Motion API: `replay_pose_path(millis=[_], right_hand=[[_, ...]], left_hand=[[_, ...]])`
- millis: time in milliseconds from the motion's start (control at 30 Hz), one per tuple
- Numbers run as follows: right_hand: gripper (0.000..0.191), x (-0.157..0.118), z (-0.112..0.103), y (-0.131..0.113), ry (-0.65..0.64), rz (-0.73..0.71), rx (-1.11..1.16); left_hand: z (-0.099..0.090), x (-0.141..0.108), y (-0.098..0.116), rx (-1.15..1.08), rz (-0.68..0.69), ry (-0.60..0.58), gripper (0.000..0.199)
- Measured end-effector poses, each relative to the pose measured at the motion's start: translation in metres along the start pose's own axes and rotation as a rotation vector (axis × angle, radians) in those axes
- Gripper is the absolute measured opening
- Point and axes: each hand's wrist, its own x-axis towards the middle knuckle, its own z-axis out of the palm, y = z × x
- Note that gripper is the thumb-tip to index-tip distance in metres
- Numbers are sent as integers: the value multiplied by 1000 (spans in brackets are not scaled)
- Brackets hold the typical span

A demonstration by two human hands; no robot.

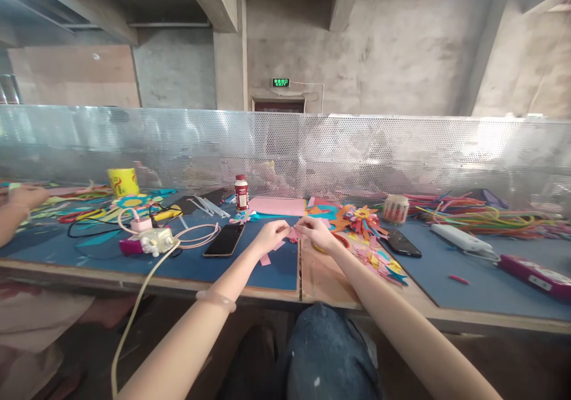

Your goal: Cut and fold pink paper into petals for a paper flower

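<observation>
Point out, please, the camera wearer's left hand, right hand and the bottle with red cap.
Left hand (272, 235): head view, on the back of the hand.
Right hand (316, 232): head view, on the back of the hand.
Bottle (241, 194): head view, mid-body.

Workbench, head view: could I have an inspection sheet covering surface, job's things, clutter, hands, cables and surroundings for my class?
Surface: blue mats on a wooden tabletop.
Job's things: pink paper piece; orange-petalled paper flower at right.
Clutter: left phone, right phone, red-capped bottle, paper scraps.
Hands: left hand and right hand pinching the pink paper piece.
Cables: cream cable over the front edge.
Surroundings: perforated metal screen, lit exit sign, co-worker's hand at far left.
</observation>
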Motion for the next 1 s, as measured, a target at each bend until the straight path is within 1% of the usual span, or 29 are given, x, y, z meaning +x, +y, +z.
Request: replay_pose_path(millis=[100,167,267,333,433,533,667,767,867,1000], right_hand=[[20,1,0,5,-43,-8,18],[22,1,0,8,-47,6,54],[26,3,0,12,14,29,116],[28,4,0,13,63,38,146],[27,4,1,11,79,30,120],[26,2,3,7,99,-26,-9],[26,-4,8,3,191,-107,-398],[30,-7,10,3,158,-171,-607],[27,-7,11,4,124,-208,-647],[23,-4,7,4,97,-198,-600]], left_hand=[[-1,-1,4,-1,-12,0,25],[-1,-2,6,-11,-16,17,26],[-2,-2,7,-41,-33,63,30],[-2,-3,9,-50,-47,74,31],[-3,-2,9,-58,-46,80,30],[-3,-1,8,-105,-38,115,26],[-3,-1,5,-155,-48,149,27],[-4,-1,1,-143,-52,154,28],[-4,0,-1,-115,-44,155,28],[-3,1,-2,-85,-32,138,28]])
